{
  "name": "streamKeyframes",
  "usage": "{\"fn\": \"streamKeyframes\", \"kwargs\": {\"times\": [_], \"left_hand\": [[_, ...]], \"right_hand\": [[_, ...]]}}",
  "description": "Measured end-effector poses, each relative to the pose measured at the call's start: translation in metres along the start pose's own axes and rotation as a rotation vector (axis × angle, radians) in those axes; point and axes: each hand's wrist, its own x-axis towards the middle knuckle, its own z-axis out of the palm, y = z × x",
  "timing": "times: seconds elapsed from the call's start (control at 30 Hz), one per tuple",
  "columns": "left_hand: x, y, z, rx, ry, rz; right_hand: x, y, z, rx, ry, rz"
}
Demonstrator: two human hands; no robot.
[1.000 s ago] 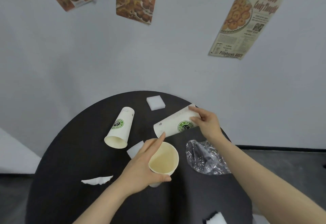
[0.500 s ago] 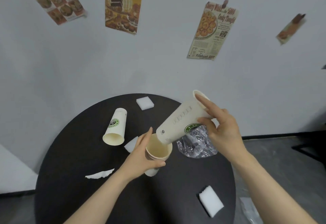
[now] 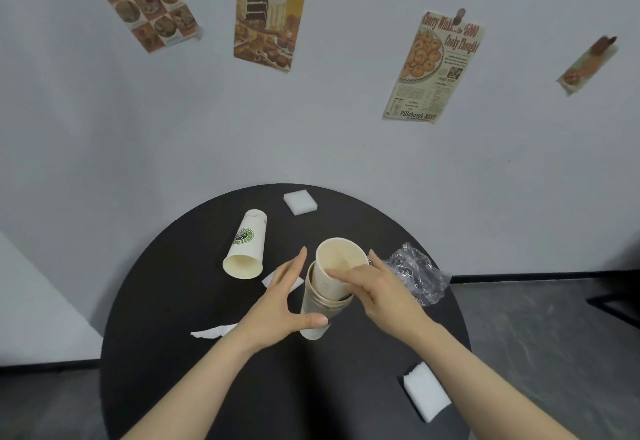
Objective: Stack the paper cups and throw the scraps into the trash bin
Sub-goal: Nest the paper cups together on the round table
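Two cups (image 3: 329, 287) now nest mid-worktop (image 3: 173, 301): right hand (image 3: 377, 287) pinches the inner rim, left hand (image 3: 280, 304) wraps the outer. Half a second ago they were apart (third cup (image 3: 246, 244) waits, far-left).

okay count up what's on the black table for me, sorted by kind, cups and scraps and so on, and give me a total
Paper cups: 3 (inner cup nested in outer cup, lying cup)
White foam blocks: 2 ()
White paper scraps: 2 ()
Clear plastic wrap: 1 ()
Total: 8
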Motion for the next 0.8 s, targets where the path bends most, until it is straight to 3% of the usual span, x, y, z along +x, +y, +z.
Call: {"fn": "streamKeyframes", "kwargs": {"times": [0.2,0.37,0.43,0.57,0.67,0.8], "left_hand": [[-0.004,-0.014,-0.012,-0.045,0.016,-0.014],[-0.011,-0.03,-0.039,-0.099,0.127,-0.085],[-0.012,-0.036,-0.048,-0.114,0.188,-0.121],[-0.02,-0.05,-0.064,-0.068,0.337,-0.173],[-0.028,-0.056,-0.074,-0.046,0.405,-0.183],[-0.031,-0.06,-0.087,-0.027,0.479,-0.21]], "right_hand": [[-0.008,0.011,0.017,0.031,-0.093,-0.052],[0.012,0.005,0.002,0.005,0.061,-0.094],[0.037,-0.011,-0.009,0.004,0.05,-0.13],[0.106,-0.042,-0.012,-0.069,-0.204,-0.262],[0.165,-0.053,0.005,-0.26,-0.445,-0.328],[0.222,-0.052,0.041,-0.486,-0.646,-0.434]]}}
